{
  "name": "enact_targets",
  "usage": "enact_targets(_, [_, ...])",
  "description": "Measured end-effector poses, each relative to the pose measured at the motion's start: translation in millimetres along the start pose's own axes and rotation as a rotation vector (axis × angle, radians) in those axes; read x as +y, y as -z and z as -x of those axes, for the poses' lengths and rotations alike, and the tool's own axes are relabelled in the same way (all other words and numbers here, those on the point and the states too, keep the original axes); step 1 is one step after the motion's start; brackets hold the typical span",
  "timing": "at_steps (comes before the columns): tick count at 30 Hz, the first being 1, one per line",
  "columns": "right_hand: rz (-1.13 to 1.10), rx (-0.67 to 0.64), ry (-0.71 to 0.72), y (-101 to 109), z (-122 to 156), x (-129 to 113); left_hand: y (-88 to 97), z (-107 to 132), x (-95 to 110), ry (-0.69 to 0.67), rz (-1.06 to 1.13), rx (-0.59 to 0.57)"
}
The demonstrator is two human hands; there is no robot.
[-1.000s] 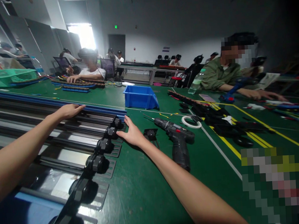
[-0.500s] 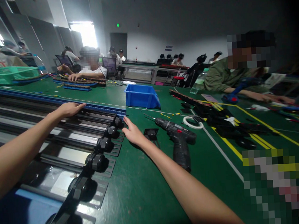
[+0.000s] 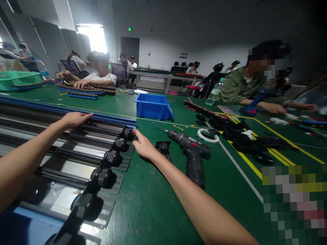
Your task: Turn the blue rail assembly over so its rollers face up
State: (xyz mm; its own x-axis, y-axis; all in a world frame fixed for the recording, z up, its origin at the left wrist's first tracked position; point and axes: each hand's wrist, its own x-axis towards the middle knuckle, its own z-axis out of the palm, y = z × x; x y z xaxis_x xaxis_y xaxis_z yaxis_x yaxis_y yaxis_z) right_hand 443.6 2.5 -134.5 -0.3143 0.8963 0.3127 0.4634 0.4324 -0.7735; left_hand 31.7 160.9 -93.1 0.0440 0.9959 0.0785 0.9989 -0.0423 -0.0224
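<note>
My left hand (image 3: pixel 77 119) rests with fingers stretched out on the far side of a long frame of dark parallel rails (image 3: pixel 79 138). At the frame's far right corner, my right hand (image 3: pixel 142 144) touches the end beside a black knob-like fitting (image 3: pixel 128 133). Its thumb and forefinger stand apart, and the other fingers are partly hidden. Several more of these round black fittings (image 3: pixel 104 176) line the frame's right end, with slotted black plates (image 3: pixel 104 213) sticking out below them. A black cordless drill (image 3: pixel 192 150) with a long bit lies to the right of my right hand.
Beyond the frame stands a blue bin (image 3: pixel 154 107). A small black part (image 3: pixel 163 147), a white ring-shaped coil (image 3: pixel 208 135) and dark strips (image 3: pixel 235 129) lie on the green table (image 3: pixel 146 214). A green basket (image 3: pixel 13 80) stands far left. Co-workers sit across and at right.
The view has shifted slightly, so the table things appear a little further left. Both my hands keep their places on the frame. The co-worker at right has moved their head and hands.
</note>
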Motion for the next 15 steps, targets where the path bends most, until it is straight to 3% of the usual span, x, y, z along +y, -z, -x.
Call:
enact_targets(5, [0.017, 0.056, -0.015, -5.0, 3.9, -6.5, 5.1, 5.8, 5.4, 0.044, 0.013, -0.066])
enact_targets(9, [0.007, 0.258, 0.037, -3.6, 10.6, -15.1, 7.9, 9.4, 6.6, 0.054, 0.029, -0.061])
enact_targets(12, [0.01, 0.43, 0.156, 2.3, 22.2, -35.4, 8.5, 9.8, 6.1, 0.056, 0.044, -0.063])
enact_targets(15, [0.081, 0.403, 0.383, -1.1, 42.7, -74.1, 8.3, 8.9, 5.7, 0.06, 0.056, -0.07])
